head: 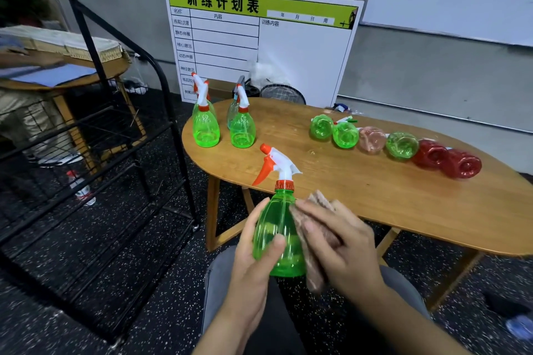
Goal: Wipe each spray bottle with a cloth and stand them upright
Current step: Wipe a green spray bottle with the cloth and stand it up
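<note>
The left hand [253,251] gripped one green spray bottle [278,228] upright before the wooden surface [375,196]; the right hand [343,242] pressed a cloth [315,239] against it. Behind it four bottles stood [206,127]; right of those, six lay [401,144].

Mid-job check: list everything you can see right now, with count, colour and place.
Held spray bottle: 1, green with orange-white trigger, upright between both hands, in front of the table.
Cloth: 1, pinkish-brown, pressed on the held bottle's right side.
Standing spray bottles: at least 3, green plus one pale behind, upright at the table's far left end.
Lying spray bottles: 6 in a row, three green, one pink, two red, on their sides along the far right.
Table: 1, oval, wooden.
Planner board: 1, white and green, against the wall.
Black rack: 1, left.
Water bottle: 1, clear, on the floor.
Left hand: grips the held bottle.
Right hand: presses the cloth.
</note>
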A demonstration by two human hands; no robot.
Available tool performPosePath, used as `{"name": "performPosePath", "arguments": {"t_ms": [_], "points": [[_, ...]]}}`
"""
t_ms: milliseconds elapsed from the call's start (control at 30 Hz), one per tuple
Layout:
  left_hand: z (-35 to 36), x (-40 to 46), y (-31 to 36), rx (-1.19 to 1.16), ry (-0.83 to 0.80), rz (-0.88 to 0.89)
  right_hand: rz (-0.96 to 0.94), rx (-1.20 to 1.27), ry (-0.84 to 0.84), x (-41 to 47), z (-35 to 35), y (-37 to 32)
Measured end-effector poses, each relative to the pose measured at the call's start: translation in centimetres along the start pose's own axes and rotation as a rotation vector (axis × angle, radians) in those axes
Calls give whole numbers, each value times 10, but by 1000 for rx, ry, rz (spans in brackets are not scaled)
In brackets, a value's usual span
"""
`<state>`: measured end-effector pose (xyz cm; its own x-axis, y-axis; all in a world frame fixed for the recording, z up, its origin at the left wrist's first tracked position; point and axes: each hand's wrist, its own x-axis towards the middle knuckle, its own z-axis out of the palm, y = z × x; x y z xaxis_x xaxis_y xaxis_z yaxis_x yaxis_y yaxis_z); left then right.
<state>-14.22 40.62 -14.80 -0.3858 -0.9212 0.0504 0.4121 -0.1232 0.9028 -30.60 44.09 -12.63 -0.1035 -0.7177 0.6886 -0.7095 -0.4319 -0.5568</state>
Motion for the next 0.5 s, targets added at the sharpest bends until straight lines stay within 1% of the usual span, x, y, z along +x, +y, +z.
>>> {"name": "performPosePath", "arguments": {"t_ms": [67, 200, 367, 500], "points": [[-2, 2, -2, -77, -31, -9, 58, 4, 14, 7, -3, 0], [-1, 1, -4, -142, -63, -57, 83, 37, -28, 12, -3, -1], [2, -1, -4, -42, -33, -17, 47, 26, -126, 19, -5, 1], [-3, 0, -9, -8, -34, 33, -31, -132, -229, 43, -14, 9]]}}
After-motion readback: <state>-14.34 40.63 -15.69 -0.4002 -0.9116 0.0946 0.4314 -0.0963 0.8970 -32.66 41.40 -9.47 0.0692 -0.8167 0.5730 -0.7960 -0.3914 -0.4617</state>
